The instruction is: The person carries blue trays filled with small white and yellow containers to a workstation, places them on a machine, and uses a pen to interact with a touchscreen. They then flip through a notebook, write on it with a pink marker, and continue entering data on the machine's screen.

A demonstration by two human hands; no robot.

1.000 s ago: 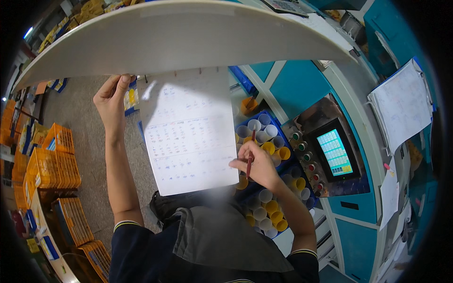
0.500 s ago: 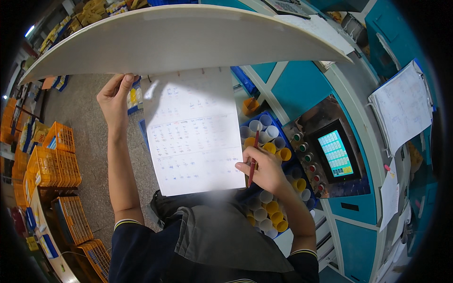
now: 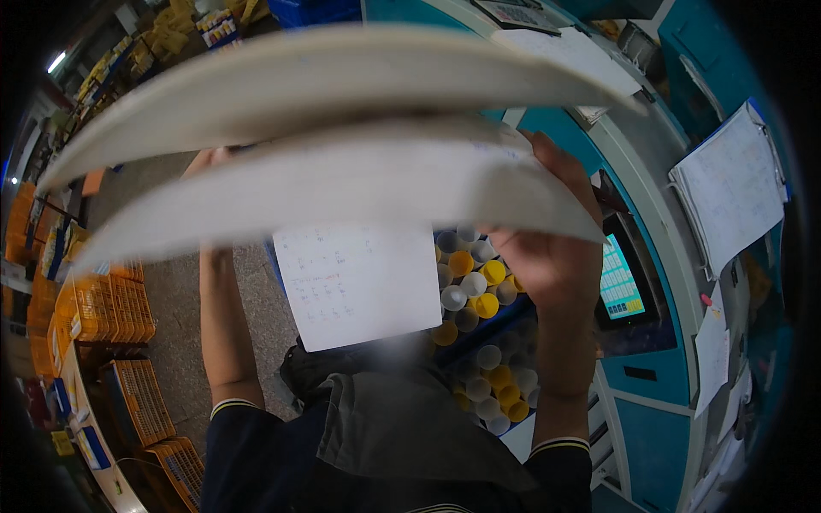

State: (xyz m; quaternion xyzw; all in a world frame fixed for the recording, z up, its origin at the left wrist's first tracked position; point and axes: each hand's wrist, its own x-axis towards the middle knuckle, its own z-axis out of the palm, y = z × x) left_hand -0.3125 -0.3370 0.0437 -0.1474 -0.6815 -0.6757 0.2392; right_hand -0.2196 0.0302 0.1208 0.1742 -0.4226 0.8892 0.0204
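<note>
A handwritten notepad (image 3: 368, 295) is in front of me, its lower part facing up. Across its upper part arch two curved sheets, blurred by motion: an upper turned-back sheet (image 3: 342, 81) and, below it, a lifted page (image 3: 342, 192). My left hand (image 3: 207, 160) pinches at the upper left, mostly hidden behind the sheets. My right hand (image 3: 547, 256) is closed on the right end of the lifted page, fingers behind it and the palm side below. The red pen is not clearly visible now; a dark streak beside the right hand is too blurred to name.
Yellow and white tubes (image 3: 479, 286) stand in blue crates below the notepad on the right. Beyond them is a teal machine with a lit touchscreen (image 3: 620, 278). A clipboard with papers (image 3: 727, 184) hangs at right; orange crates (image 3: 107, 308) stand at left.
My right hand has moved up from the page's lower right edge and lifted a page into an arch. The left hand stays at the upper left, now more covered.
</note>
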